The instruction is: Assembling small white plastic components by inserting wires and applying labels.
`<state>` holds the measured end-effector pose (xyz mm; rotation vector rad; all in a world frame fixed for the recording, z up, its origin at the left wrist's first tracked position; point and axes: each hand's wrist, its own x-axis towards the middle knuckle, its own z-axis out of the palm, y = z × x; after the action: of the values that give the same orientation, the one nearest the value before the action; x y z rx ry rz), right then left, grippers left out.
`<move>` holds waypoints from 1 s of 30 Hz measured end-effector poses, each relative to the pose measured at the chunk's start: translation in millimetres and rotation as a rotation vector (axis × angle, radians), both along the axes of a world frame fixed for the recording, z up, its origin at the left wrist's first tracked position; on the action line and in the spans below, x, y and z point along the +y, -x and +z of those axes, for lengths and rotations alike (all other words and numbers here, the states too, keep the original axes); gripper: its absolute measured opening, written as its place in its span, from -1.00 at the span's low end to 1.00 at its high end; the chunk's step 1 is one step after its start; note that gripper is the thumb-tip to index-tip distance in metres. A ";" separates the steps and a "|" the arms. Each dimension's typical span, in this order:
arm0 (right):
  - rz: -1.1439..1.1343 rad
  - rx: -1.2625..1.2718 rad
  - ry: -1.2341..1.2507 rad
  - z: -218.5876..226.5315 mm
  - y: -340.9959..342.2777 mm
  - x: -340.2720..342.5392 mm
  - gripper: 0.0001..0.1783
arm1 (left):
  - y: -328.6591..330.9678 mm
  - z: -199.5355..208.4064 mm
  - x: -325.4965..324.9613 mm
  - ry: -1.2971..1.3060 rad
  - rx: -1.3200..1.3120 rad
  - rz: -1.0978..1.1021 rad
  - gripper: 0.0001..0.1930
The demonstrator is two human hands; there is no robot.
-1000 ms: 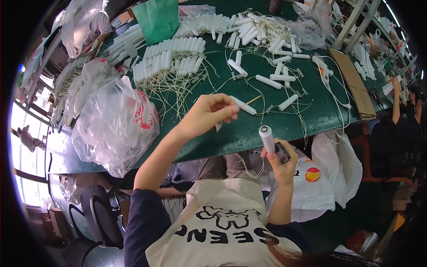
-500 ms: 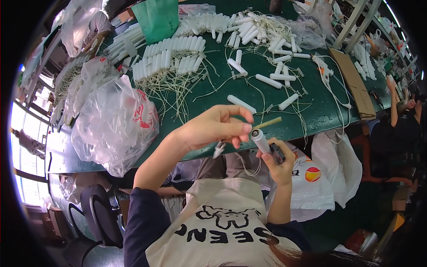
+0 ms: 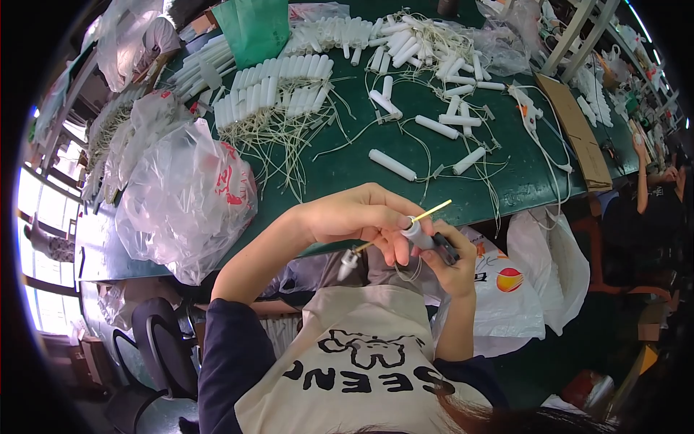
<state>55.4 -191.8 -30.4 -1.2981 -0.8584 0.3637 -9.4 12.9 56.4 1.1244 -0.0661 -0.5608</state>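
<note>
One thin yellow stick [image 3: 437, 208] sits pinched in the left hand [image 3: 358, 215], beside the top of a white tube [image 3: 417, 234]. Over by the green table [image 3: 340, 172], the right hand [image 3: 457, 264] grips that tube and a black object [image 3: 446, 249].

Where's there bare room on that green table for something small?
Bare tabletop shows between the tangled wires and nearest loose tube; also left of the white cord, beside the near edge. Crowded: the far side, heaped with white tubes, and the left, under a plastic bag.
</note>
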 end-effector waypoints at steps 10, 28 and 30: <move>-0.115 0.058 0.006 0.9 -6.4 -3.1 -0.83 | 2.0 -5.4 4.1 -0.096 -0.006 0.059 -0.73; 0.049 0.193 0.390 -1.1 -24.4 -46.3 -0.72 | 3.5 -3.5 -1.5 -0.247 -0.042 0.023 -0.74; 0.024 0.178 0.413 -0.3 -24.0 -42.7 -0.70 | 3.4 -3.2 -2.2 -0.257 -0.036 0.024 -0.74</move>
<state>79.4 -234.5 -30.8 -1.6076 -0.6674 0.6915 -12.8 10.7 53.2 1.3840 -0.0117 -0.5375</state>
